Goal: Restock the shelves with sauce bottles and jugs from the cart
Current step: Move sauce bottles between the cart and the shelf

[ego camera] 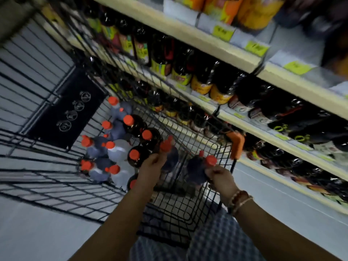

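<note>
right jug (pixel 194 171): dark body, orange cap; looks full, so judged heavy. Stiff plastic, possibly slick. Best held at the neck or handle.
right grip (pixel 220 178): fingers curled round that jug just under the cap; the body hangs to its left.
left jug (pixel 172 159): same sort, cap showing above the fingers.
left grip (pixel 150 163): closed on its top; blur hides the finger placement.
cart (pixel 188 117): wire walls surround both grips.
remaining jugs (pixel 116 153): beyond the left grip, on the cart floor.
shelves (pixel 243 120): right of the right grip, lined with dark bottles.
</note>
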The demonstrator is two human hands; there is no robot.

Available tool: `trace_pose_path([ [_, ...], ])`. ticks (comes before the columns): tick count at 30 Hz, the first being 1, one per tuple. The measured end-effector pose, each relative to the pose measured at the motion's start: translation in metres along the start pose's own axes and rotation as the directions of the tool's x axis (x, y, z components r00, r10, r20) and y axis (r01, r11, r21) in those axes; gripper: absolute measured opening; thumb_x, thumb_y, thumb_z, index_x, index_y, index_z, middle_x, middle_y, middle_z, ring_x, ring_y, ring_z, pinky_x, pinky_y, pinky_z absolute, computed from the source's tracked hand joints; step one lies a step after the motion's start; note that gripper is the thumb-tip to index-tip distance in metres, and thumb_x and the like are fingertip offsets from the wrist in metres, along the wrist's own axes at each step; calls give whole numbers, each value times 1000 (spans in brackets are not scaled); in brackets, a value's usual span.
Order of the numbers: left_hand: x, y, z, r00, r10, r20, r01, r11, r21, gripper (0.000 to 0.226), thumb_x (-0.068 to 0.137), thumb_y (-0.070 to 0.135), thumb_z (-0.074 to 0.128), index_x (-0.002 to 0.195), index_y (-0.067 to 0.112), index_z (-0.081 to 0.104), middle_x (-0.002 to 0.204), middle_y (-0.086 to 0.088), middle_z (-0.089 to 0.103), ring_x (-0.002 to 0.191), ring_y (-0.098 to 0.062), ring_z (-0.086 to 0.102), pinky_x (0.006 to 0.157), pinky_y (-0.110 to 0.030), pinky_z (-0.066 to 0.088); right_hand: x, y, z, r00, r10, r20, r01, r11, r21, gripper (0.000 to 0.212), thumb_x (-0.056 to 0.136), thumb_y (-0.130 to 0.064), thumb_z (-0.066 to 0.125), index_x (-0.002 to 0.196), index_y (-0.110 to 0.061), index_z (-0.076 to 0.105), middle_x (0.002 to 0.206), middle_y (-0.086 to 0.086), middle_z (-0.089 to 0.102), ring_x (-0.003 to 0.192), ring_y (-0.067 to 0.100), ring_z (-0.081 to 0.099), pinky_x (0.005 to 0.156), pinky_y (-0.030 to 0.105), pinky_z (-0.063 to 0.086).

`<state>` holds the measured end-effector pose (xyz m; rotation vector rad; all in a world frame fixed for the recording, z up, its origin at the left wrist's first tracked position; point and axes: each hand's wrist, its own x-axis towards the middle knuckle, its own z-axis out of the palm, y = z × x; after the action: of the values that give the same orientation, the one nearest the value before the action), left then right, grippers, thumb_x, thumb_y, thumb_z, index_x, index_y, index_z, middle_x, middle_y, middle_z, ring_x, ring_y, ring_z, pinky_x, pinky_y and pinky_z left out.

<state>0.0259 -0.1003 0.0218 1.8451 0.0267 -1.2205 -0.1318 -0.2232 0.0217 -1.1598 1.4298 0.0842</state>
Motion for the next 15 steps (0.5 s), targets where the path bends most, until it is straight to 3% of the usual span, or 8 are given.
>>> trace_pose_path([
  [1, -5, 10, 2, 1000, -12, 18, 13, 998, -57, 23, 97, 23, 46, 76, 18, 55, 88, -19, 56, 69, -16, 48, 63, -22, 39, -7, -5, -6, 1000, 7, -16, -6, 998, 70, 31, 90, -2, 50, 61, -12, 47, 68, 8, 47, 58, 19, 39, 55, 27, 31],
  [3, -18, 29, 6, 999, 13, 44, -6, 990, -140, 19, 97, 24, 48, 80, 21, 57, 95, -8, 60, 79, -19, 54, 65, -25, 42, -22, -15, -16, 999, 11, -38, -4, 985, 174, 31, 91, -5, 51, 61, -12, 47, 72, 10, 48, 60, 21, 41, 57, 29, 32],
  [7, -50, 77, 21, 979, 143, 142, -103, 961, -257, 19, 97, 20, 47, 82, 19, 58, 92, 4, 60, 81, -14, 59, 73, -29, 49, -57, -43, -41, 993, -47, -106, 82, 929, 362, 31, 93, -9, 50, 63, -14, 47, 69, 10, 44, 52, 20, 36, 53, 27, 28],
  [10, -70, 110, 34, 948, 266, 175, -207, 932, -298, 18, 98, 22, 44, 93, 16, 61, 101, 1, 61, 92, -14, 60, 91, -33, 46, -86, -64, -63, 976, -118, -182, 195, 844, 500, 30, 94, -9, 50, 64, -12, 48, 64, 7, 47, 55, 22, 41, 55, 27, 32],
  [13, -90, 144, 50, 899, 393, 192, -313, 885, -344, 28, 98, 24, 44, 111, 3, 57, 108, -1, 59, 106, -23, 56, 98, -35, 43, -111, -83, -83, 950, -184, -252, 302, 739, 602, 31, 92, -7, 49, 62, -14, 46, 57, 7, 46, 51, 20, 38, 53, 27, 32],
  [15, -100, 167, 62, 853, 478, 208, -385, 847, -368, 26, 98, 23, 44, 107, 3, 59, 101, 3, 61, 104, -22, 58, 100, -37, 44, -125, -98, -94, 928, -220, -300, 369, 648, 666, 32, 92, -6, 48, 62, -15, 42, 59, 8, 41, 50, 19, 36, 50, 25, 31],
])
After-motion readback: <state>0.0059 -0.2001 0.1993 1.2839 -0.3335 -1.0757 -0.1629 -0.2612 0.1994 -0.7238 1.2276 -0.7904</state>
